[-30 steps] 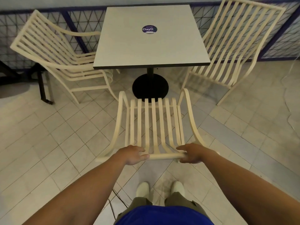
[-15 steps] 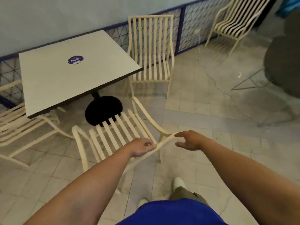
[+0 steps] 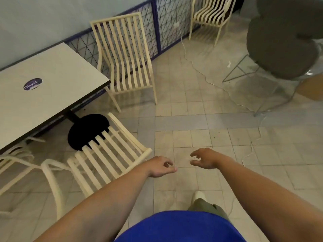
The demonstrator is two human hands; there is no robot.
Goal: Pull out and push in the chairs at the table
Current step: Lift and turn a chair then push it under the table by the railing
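Note:
A white square table [image 3: 52,81] with a round blue sticker stands at the left on a black round base [image 3: 87,130]. The nearest cream slatted chair [image 3: 106,154] stands just in front of it, its backrest toward me. My left hand [image 3: 161,166] hovers just right of that backrest's corner, fingers loosely curled, holding nothing. My right hand [image 3: 204,158] is further right over the floor, fingers spread and empty. A second cream chair [image 3: 125,55] stands at the table's right side. Part of a third chair [image 3: 15,158] shows at the left edge.
A blue mesh railing [image 3: 153,28] runs along the wall. Another cream chair [image 3: 209,14] stands far back. A dark grey round chair on a wire frame [image 3: 283,48] fills the upper right. A thin white cable [image 3: 209,81] trails over the tiled floor.
Both hands have let go of the nearest chair's backrest and moved right of it. My view has swung to the right, so the table now sits at the left.

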